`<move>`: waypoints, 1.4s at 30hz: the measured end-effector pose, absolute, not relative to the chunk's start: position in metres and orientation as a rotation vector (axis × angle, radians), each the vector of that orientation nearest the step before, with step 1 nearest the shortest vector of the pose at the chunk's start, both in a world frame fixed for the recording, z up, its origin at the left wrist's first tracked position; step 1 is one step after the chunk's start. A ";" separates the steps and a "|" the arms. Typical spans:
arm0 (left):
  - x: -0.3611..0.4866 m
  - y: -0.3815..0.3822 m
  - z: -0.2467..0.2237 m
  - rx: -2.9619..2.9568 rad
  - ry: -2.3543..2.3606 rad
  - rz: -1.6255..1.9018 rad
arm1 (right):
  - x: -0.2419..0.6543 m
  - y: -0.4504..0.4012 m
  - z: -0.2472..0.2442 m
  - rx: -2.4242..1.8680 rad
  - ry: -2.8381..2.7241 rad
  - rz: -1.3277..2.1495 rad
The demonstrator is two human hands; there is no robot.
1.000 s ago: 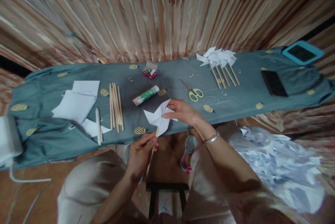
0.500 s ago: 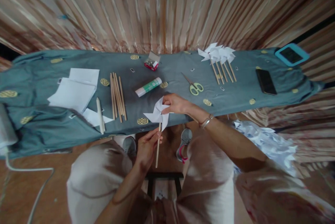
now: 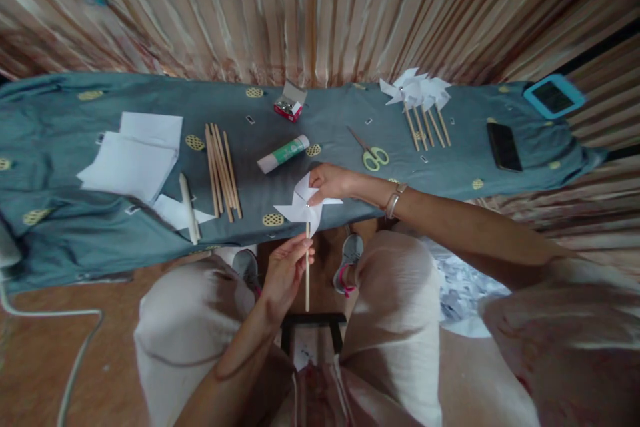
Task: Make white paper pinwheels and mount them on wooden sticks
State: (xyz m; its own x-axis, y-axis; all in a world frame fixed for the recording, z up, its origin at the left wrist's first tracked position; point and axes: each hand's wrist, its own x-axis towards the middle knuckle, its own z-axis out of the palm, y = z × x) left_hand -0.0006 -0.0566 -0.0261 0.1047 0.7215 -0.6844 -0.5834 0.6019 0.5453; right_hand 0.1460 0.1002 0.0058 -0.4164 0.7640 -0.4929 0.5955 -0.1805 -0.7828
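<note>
Glue stick (image 3: 283, 153) narrows the gap between dowels (image 3: 221, 171) and scissors (image 3: 369, 149).

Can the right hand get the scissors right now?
Probably yes, if the right hand lets go of the white pinwheel. The scissors lie close by on the cloth, uncovered, and the left hand already holds the pinwheel's stick.

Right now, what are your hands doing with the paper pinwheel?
Left hand: pinching pinwheel's stick. Right hand: fingers on white paper pinwheel. Glue stick lying just beyond, nothing between hands and pinwheel.
</note>
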 end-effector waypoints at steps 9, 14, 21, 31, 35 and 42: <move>0.001 -0.055 -0.026 0.111 1.113 0.942 | 0.144 0.102 0.013 -1.688 -2.002 1.588; 0.001 -0.055 -0.024 0.100 1.112 0.944 | 0.142 0.102 0.020 -1.756 -2.056 1.575; 0.003 -0.055 -0.028 0.087 1.129 0.957 | 0.138 0.102 0.027 -1.824 -2.133 1.550; 0.003 -0.055 -0.033 0.081 1.112 0.956 | 0.140 0.108 0.017 -1.913 -2.166 1.531; 0.003 -0.054 -0.036 0.076 1.118 0.960 | 0.140 0.109 0.015 -1.881 -2.149 1.549; 0.003 -0.054 -0.033 0.078 1.088 0.962 | 0.140 0.109 0.014 -1.820 -2.103 1.585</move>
State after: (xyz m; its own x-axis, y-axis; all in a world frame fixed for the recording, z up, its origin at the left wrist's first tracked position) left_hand 0.0030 -0.0540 -0.0331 0.1182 0.6925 -0.7117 -0.6213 0.6106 0.4910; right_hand 0.1398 0.1090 0.0144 -0.3523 0.7170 -0.6015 0.7758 -0.1358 -0.6162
